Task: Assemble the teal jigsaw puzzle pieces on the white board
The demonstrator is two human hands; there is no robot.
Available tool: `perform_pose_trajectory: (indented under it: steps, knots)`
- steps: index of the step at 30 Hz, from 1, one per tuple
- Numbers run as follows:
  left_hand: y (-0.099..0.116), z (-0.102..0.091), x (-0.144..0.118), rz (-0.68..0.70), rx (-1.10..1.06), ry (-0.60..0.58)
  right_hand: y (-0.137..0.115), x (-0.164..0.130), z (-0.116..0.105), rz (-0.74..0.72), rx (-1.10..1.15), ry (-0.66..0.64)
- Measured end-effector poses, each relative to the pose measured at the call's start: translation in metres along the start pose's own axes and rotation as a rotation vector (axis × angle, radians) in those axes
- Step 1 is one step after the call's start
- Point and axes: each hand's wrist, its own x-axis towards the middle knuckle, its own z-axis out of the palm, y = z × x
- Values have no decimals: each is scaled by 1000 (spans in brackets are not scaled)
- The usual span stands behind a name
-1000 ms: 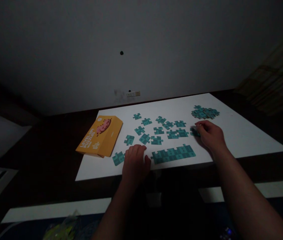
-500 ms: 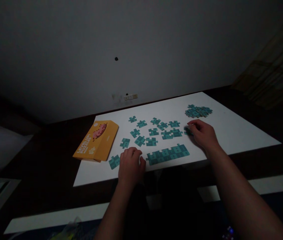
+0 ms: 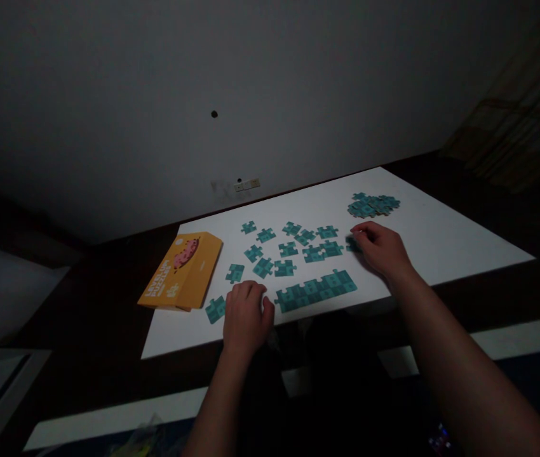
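On the white desk (image 3: 441, 244), the right hand (image 3: 380, 249) lies past the middle, its fingertips pinched on a single teal puzzle piece (image 3: 352, 244) that rests on the surface. Just left of that piece sits a joined pair (image 3: 320, 252), and behind it, toward the far right corner, a heap of loose pieces (image 3: 372, 205) lies well apart from the hand.

The left hand (image 3: 246, 314) rests at the near edge, fingers curled loosely and holding nothing that shows; its knuckles come just beside the left end of an assembled strip of pieces (image 3: 315, 291), which runs along the near edge. One lone piece (image 3: 215, 309) lies just left of this hand.

Scattered single pieces (image 3: 270, 257) fill the middle of the desk between the hands and the far edge. An orange puzzle box (image 3: 182, 270) lies on the left edge, its corner hanging over it.

Open white surface runs along the whole right side, from the heap out to the right edge and the near right corner. A smaller bare patch sits at the near left corner, below the box.
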Motion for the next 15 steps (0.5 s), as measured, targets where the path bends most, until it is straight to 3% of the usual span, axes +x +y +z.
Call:
perform_pose_trajectory:
  steps: [15]
  knots:
    - [1,-2,1,-12,4,16,-6,-2,-2,12,4,0]
